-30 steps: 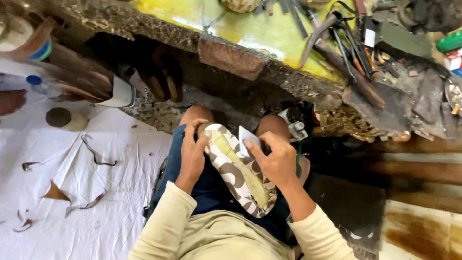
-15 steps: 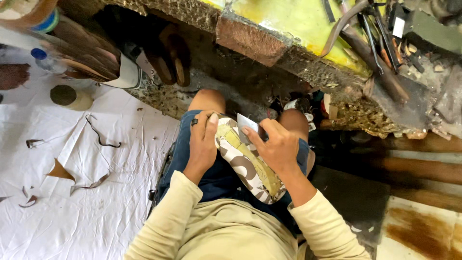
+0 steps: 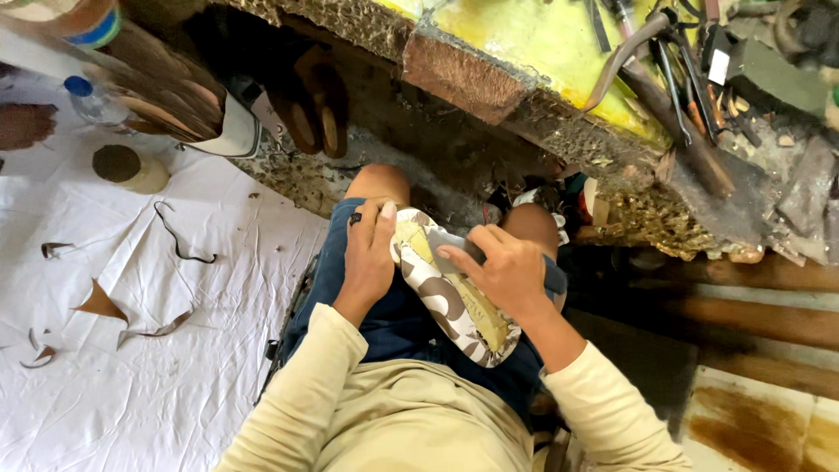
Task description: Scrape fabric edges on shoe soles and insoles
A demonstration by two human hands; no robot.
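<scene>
Patterned shoe sole [image 3: 450, 301] is held on the lap, brown-and-cream, yellow glue on its face. Left hand [image 3: 367, 262] is clamped on its left edge; right hand [image 3: 502, 273] is closed on a small blade-like tool [image 3: 454, 243] pressed to the sole's far end. Risk: tool slipping toward the left fingers or the knee. Leather scraps [image 3: 100, 304] lie left on the white sheet [image 3: 131, 393]. Far: glue-stained surface [image 3: 533, 52], pliers [image 3: 682, 79].

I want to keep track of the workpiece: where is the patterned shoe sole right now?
In the head view, the patterned shoe sole lies across the person's lap at centre frame, between the left hand and the right hand, below the yellow workbench.
</scene>
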